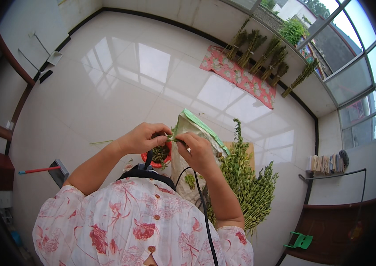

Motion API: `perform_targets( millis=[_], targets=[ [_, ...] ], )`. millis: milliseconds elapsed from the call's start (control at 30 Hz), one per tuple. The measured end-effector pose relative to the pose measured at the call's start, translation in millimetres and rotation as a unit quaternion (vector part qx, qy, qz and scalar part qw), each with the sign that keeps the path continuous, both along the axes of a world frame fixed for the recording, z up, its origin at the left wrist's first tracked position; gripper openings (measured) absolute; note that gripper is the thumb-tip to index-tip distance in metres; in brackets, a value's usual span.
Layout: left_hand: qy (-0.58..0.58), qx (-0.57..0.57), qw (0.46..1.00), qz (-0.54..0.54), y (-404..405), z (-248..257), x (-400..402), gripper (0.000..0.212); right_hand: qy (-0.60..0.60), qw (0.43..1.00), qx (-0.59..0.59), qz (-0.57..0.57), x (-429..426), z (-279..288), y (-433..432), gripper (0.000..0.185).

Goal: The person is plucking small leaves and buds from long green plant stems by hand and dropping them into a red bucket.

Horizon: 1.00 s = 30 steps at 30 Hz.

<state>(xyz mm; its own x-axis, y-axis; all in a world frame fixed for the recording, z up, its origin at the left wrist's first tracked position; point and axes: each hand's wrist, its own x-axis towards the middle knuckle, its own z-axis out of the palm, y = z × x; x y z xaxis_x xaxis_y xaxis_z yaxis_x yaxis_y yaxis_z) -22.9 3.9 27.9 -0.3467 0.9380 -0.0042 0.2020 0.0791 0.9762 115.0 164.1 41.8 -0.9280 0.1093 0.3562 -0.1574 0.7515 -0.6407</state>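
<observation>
My left hand (pixel 146 138) pinches a thin green plant stem (pixel 171 138) between thumb and fingers. My right hand (pixel 197 150) grips the same piece close by, so the fingertips of both hands nearly meet. A slender stalk (pixel 101 142) sticks out to the left behind my left wrist. Below the hands stands a red basin (pixel 144 159) with leafy plant bits (pixel 160 155) in it, partly covered by my left hand. Under my right hand lies a pale woven sack (pixel 181 166) with a green edge. Beside my right forearm is a large heap of cut leafy stalks (pixel 249 189).
Tied bundles of dried stalks (pixel 252 50) lean on the wall by the window, several on a red floral cloth (pixel 237 78). A long-handled dustpan (pixel 60 171) lies at the left. A black cable (pixel 204 209) hangs past my right arm. A green stool (pixel 301 240) is at the lower right.
</observation>
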Motion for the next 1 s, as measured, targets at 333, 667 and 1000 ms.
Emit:
perform_targets(
  millis=[333, 667, 1000],
  targets=[
    [0.032, -0.009, 0.999, 0.026, -7.4, -17.6, 9.1, 0.021, -0.030, 0.975, -0.187, -0.115, 5.3, -17.5, 3.9, 0.010],
    [0.247, 0.046, 0.964, 0.081, -6.0, -5.8, 9.1, 0.019, -0.097, 0.972, -0.208, -0.057, 10.5, -13.1, 8.9, 0.014],
    [0.260, 0.040, 0.963, 0.060, 0.7, -7.0, 16.5, 0.019, 0.036, 0.969, 0.221, -0.101, 7.9, -8.1, -4.5, 0.006]
  ],
)
